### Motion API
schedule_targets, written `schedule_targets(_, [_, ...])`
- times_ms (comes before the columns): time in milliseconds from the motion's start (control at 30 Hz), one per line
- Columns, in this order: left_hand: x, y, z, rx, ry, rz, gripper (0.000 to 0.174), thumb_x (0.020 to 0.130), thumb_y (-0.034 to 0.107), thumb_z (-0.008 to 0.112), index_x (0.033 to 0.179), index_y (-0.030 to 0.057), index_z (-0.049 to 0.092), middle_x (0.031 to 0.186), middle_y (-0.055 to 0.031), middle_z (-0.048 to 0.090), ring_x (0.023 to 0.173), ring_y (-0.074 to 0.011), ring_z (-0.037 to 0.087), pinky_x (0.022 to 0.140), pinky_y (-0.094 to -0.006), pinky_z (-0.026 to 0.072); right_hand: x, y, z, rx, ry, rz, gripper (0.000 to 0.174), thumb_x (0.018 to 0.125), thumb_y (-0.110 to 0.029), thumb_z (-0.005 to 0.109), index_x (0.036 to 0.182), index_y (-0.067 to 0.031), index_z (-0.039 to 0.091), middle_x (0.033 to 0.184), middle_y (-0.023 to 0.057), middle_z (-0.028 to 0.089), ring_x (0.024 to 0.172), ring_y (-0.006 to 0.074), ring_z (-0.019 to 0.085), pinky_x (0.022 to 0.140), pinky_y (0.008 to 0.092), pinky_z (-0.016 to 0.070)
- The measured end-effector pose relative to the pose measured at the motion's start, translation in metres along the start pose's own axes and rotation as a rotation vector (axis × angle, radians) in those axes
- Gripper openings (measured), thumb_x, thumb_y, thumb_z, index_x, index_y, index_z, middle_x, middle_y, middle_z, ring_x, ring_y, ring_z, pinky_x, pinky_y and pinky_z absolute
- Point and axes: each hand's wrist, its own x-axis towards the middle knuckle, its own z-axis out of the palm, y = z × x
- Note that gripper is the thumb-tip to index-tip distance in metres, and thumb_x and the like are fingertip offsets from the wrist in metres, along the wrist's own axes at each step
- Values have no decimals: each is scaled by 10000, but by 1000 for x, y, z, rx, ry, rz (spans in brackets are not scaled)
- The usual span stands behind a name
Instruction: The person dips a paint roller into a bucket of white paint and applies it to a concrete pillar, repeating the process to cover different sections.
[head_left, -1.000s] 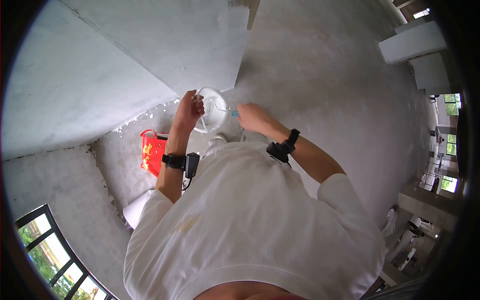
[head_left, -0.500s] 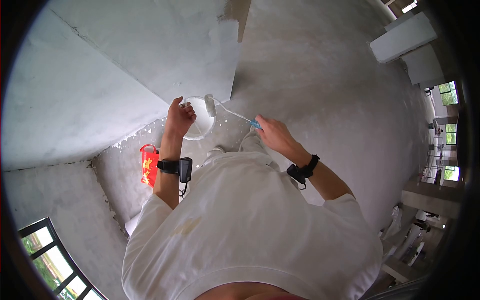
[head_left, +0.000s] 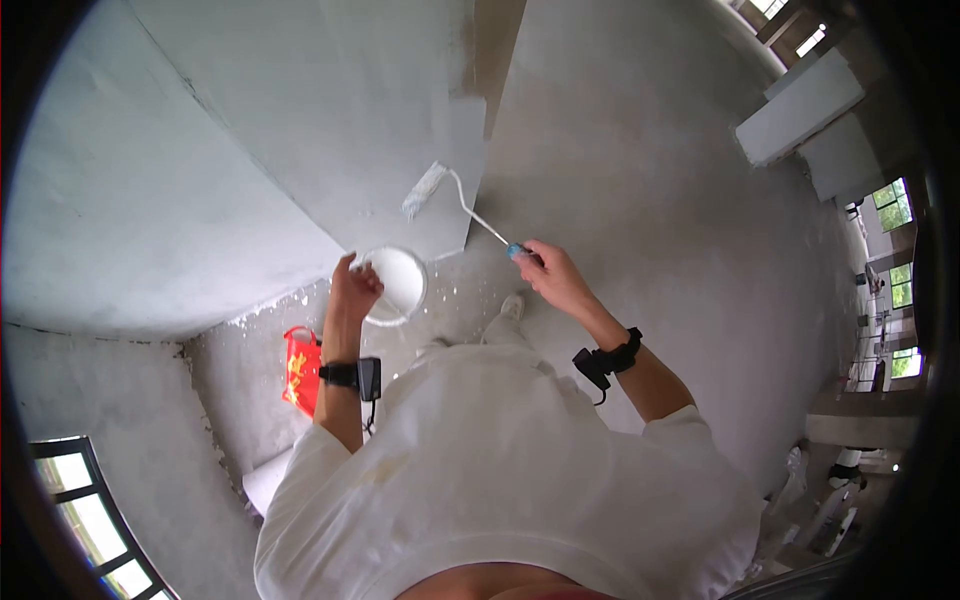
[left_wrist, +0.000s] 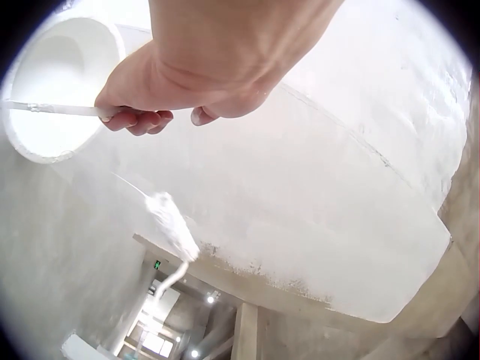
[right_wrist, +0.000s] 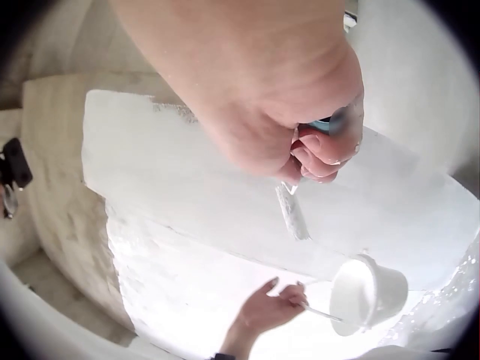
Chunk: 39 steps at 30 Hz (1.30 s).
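Observation:
In the head view my right hand grips the blue handle of a paint roller, whose white-coated sleeve is up near the lower part of the wall. My left hand is at the left rim of a white bucket. The left wrist view shows that hand holding the bucket's thin handle, which spans the opening. Fingers of my right hand curl round the roller handle in the right wrist view; white liquid fills part of the bucket.
A red bag stands on the floor left of my left forearm. White splashes mark the floor along the wall base. The pale wall ends at a brown unpainted edge. A window is at lower left.
The roller has come up out of the bucket and swung away toward the wall, its sleeve now clear of the rim. My left hand stays beside the bucket; the head view has shifted.

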Motion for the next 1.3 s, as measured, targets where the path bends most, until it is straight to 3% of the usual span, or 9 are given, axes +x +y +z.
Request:
schedule_targets(33, [3,0,-6,-5,14,10,361,903,364,538,819,14,515,642,-35,472,572,-161,427,565,-313,381,9,-12,-10,239,-16,164,263,984,-307,572,952,-46,587,664,-7,488,529,66,391,449,227,323])
schedule_targets(133, [8,1,-14,-50,117,59,353,889,369,556,816,28,505,650,-35,478,570,-159,430,555,-309,372,38,-57,-49,510,65,221,326,1008,-328,526,898,-25,577,657,-44,484,525,13,364,434,208,293])
schedule_targets(167, [6,-1,-16,-67,150,78,351,886,372,558,811,34,498,649,-33,471,568,-159,423,554,-308,366,48,-63,-62,546,110,183,318,1007,-342,524,899,-50,584,646,-52,472,498,9,331,416,186,248])
schedule_targets(333, [1,7,-47,-128,229,93,391,874,425,561,765,61,469,628,-18,415,555,-164,378,550,-308,337,106,-114,-123,638,209,100,308,1000,-364,530,910,-75,584,644,-66,453,496,4,328,418,184,232])
schedule_targets(367, [1,8,-57,-145,233,94,346,864,401,577,863,84,436,645,-1,402,548,-139,368,528,-306,312,116,-122,-133,672,208,47,307,1001,-359,529,910,-71,582,641,-66,447,494,5,318,416,189,226])
schedule_targets(500, [-14,10,-80,-197,337,137,340,862,403,577,838,91,443,640,7,382,560,-137,377,539,-301,317,144,-141,-151,679,222,-50,310,995,-363,543,934,-62,591,651,-65,452,491,-1,313,413,184,219])
schedule_targets(667, [-22,8,-128,-207,371,223,361,850,440,584,782,109,457,627,12,377,568,-138,386,556,-293,328,155,-134,-153,715,214,-23,309,995,-348,548,936,-49,594,650,-61,453,478,-3,297,410,185,217])
schedule_targets(867, [-19,4,-161,-243,430,196,408,865,477,557,740,96,481,615,8,413,560,-142,411,549,-301,339,163,-101,-139,724,236,74,304,997,-349,543,943,-57,602,645,-61,452,476,-1,291,408,184,222])
schedule_targets(1300, [-21,-5,-145,-263,456,194,414,882,440,576,716,79,461,607,4,372,561,-142,358,563,-293,321,154,-26,-103,757,204,247,298,981,-342,557,839,-80,572,619,-52,451,467,27,316,403,212,216])
